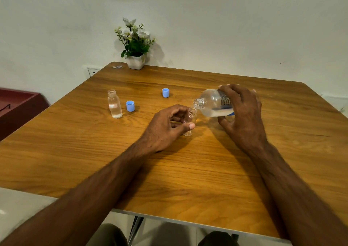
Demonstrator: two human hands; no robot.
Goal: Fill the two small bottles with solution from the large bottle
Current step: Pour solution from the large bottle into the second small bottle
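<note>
Right hand (243,112) is wrapping fingers and thumb round the large bottle (214,102), grip curled tight on its body, tipping it nearly flat with the open neck pointing left and down, some clear solution lying along its lower side. Left hand (167,125) is pinching the second small bottle (190,121) between thumb and curled fingers, steadying it on the bench (188,170) mid-scene; its open mouth is sitting just under and touching or almost touching the large bottle's neck, cannot tell which. This small bottle is looking mostly empty. First small bottle (114,104) is standing upright at far left, uncapped, filled with clear liquid to well up its body. One blue cap (130,106) is lying just right of it, another blue cap (165,92) farther back toward centre. Potted white flowers (136,44) are sitting at the far edge by the wall (244,29).
</note>
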